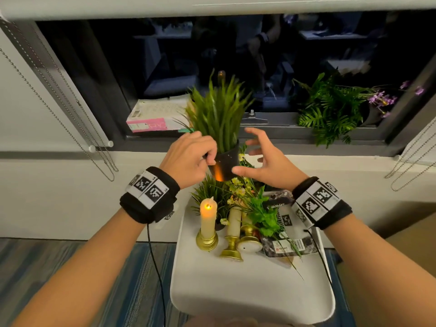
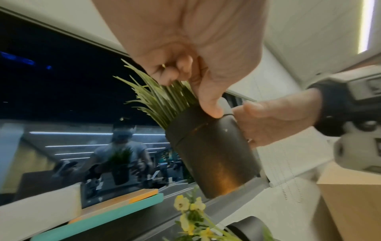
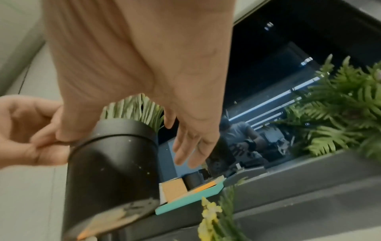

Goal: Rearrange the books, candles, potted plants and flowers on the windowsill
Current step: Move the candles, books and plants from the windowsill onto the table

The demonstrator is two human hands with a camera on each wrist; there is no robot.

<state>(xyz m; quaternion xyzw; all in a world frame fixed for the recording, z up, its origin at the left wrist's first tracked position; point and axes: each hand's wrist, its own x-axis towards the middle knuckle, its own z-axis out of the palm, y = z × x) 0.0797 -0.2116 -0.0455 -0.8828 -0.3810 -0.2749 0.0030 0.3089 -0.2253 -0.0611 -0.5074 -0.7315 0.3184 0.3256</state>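
Two hands at work above a white tray (image 1: 247,291), which serves as worktop below the windowsill (image 1: 271,135).

Item 1: grass plant in black cylindrical pot (image 1: 225,161), held in the air between tray and sill. Long axis near upright, tilted, blades toward the window, base toward the tray. Left hand (image 1: 188,159) pinches the pot's upper rim with thumb and curled fingers. Right hand (image 1: 266,161) is spread, fingers straight, just beside the pot; thumb looks to touch the wall, contact not certain.

Item 2: candles on gold holders, three counted on the tray's near left. One lit candle (image 1: 208,219) upright; a second (image 1: 233,223) upright; the third lies on its side, white base showing.

Item 3: yellow flowers (image 1: 238,185) and loose green sprigs on the tray, under the pot.

Item 4: dark patterned book (image 1: 283,234) on the tray, right side.

Item 5: books on the sill, far left. Head view shows a pink-spined book (image 1: 151,123); wrist views alone show a teal book (image 3: 191,198) with an orange one on top.

Item 6: fern plant (image 1: 330,109) with purple flowers (image 1: 382,99), sill far right.

Left wrist view alone shows the person reflected in the dark glass. Right wrist view alone shows the pot's underside, scuffed.
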